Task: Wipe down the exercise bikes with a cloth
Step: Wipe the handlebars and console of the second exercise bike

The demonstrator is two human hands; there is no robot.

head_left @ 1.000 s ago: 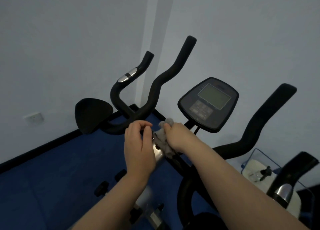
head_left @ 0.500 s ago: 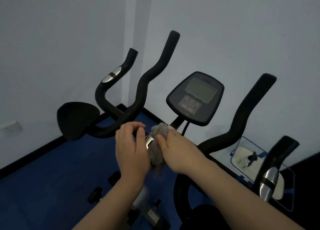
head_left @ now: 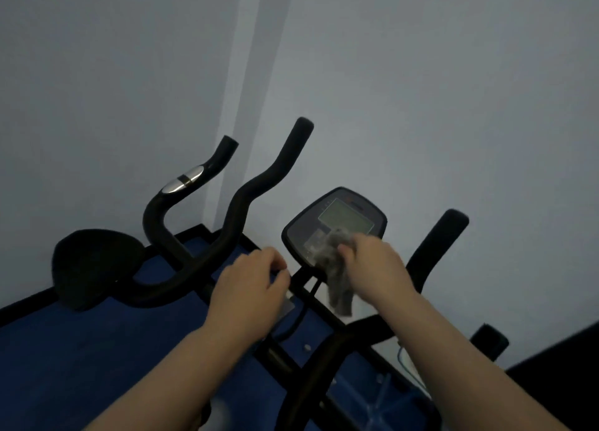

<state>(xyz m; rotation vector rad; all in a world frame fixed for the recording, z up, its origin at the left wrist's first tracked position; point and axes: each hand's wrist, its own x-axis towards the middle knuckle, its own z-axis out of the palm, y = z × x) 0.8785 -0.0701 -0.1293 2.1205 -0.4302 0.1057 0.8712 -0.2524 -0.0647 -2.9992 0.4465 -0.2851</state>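
An exercise bike stands before me with black curved handlebars (head_left: 246, 203) and a dark console (head_left: 337, 220) with a grey screen. My right hand (head_left: 372, 262) grips a grey cloth (head_left: 337, 275) and holds it against the lower part of the console; the cloth's tail hangs below the console's edge. My left hand (head_left: 252, 284) is curled over the bar at the middle of the handlebars, just left of the console stem. The image is blurred by motion.
A second bike's handlebar (head_left: 181, 210) with a chrome sensor and its black saddle (head_left: 94, 265) stand to the left. Another black grip (head_left: 437, 245) rises at the right. Blue floor (head_left: 64, 349) lies below, pale walls close behind.
My right hand has carried the cloth up from the handlebar stem onto the console face. The left hand stays on the bar. The view has tilted upward.
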